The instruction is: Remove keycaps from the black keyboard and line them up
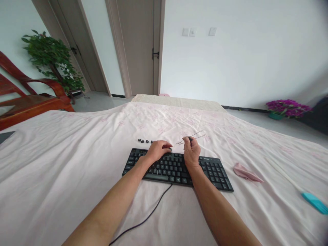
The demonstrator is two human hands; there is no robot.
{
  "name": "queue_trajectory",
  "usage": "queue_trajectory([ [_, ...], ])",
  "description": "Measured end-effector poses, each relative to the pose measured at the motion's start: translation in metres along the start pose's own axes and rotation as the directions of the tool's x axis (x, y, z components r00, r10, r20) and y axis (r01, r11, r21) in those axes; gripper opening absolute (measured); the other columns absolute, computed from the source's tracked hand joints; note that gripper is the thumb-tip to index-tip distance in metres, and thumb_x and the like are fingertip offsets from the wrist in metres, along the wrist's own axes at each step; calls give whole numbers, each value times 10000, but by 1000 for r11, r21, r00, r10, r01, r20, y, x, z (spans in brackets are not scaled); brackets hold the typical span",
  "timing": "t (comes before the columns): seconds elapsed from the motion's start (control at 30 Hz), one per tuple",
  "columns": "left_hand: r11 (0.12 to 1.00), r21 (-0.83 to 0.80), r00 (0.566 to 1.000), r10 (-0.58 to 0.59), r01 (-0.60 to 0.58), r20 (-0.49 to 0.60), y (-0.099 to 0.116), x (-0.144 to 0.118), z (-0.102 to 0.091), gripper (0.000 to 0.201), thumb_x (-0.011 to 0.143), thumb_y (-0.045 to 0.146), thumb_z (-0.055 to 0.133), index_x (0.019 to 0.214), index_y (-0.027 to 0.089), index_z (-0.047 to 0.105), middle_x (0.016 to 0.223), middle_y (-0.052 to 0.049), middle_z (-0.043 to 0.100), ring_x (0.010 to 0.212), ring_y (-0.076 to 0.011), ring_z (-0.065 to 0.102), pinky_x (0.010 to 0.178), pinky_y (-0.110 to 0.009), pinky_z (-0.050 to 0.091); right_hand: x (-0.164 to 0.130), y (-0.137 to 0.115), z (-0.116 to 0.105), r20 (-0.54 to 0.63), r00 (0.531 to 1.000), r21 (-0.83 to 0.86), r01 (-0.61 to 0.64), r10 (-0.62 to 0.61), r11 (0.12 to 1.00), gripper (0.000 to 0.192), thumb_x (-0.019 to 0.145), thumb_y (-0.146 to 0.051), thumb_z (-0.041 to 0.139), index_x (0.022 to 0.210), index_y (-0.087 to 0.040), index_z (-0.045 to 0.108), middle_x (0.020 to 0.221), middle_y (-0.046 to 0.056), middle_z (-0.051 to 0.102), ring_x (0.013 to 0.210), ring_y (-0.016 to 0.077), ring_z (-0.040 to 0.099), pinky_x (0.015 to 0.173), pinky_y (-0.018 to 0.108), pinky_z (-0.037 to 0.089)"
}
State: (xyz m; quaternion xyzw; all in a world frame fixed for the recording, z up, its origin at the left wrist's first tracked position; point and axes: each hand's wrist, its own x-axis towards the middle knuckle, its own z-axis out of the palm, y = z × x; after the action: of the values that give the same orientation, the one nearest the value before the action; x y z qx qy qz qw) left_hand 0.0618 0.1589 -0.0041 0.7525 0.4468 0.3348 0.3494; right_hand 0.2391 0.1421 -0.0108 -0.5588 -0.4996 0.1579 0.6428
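Observation:
A black keyboard (pixel 176 169) lies on the pale cloth, its number pad to the right. My left hand (pixel 157 150) rests over the upper left keys. Its fingers are curled together at the top row, with a small dark thing at the fingertips that I cannot make out. Over the keyboard's top edge, right of centre, my right hand (pixel 191 152) pinches a wire keycap puller (pixel 197 134) with a dark middle part; thin wires stick out on both sides. Several loose black keycaps (pixel 142 141) lie beyond the keyboard's top left edge, one partly behind my left hand.
A black cable (pixel 151 214) runs from the keyboard's near edge towards me. Right of the keyboard lies a crumpled pink cloth (pixel 247 172), and farther right a brush-like tool with a blue end (pixel 314 203). The pink-patterned tablecloth (pixel 102 136) is wrinkled. A wooden chair (pixel 38 99) stands at left.

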Motion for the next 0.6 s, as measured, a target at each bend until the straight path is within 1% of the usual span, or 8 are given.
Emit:
queue_trajectory([
  [0.1,996,91,997,22,-15,-80,3,10,-2,158,783,210,700,931,207,756,935,-26,756,887,-172,688,848,-260,504,2,0,0,-44,997,63,-61,64,996,352,863,-505,544,882,-166,638,632,-21,565,591,130,474,623,256,399],
  [0.2,978,201,992,72,-50,-104,5,25,-1,141,788,206,693,913,221,756,933,-15,752,896,-174,680,853,-262,491,3,-1,0,-42,996,93,-79,83,993,351,857,-506,553,879,-166,638,610,-32,536,565,119,444,607,247,388],
  [0.3,947,307,989,126,-98,-72,6,40,4,136,777,193,696,896,226,754,948,-7,745,932,-178,665,888,-271,472,3,-1,0,-43,995,91,-86,90,992,353,855,-502,553,875,-162,644,597,-36,524,556,117,435,599,245,384],
  [0.37,926,364,991,128,-103,-44,6,47,10,125,774,202,697,881,228,753,944,-5,743,932,-181,660,888,-275,469,3,-1,-1,-48,995,79,-84,88,993,351,857,-496,551,871,-160,648,589,-37,520,553,118,434,602,248,384],
  [0.5,885,463,998,55,-52,7,3,51,18,129,767,197,680,868,236,751,909,1,745,882,-176,664,853,-275,473,3,-4,-2,-43,996,66,-81,84,995,348,863,-494,543,860,-162,650,574,-38,516,552,123,440,603,253,386],
  [0.6,871,490,999,23,-31,23,0,51,19,169,747,174,675,888,235,746,890,3,747,834,-170,666,827,-275,475,3,-7,-2,-36,996,62,-85,87,994,349,860,-500,542,851,-166,645,566,-40,513,547,124,437,590,250,384],
])
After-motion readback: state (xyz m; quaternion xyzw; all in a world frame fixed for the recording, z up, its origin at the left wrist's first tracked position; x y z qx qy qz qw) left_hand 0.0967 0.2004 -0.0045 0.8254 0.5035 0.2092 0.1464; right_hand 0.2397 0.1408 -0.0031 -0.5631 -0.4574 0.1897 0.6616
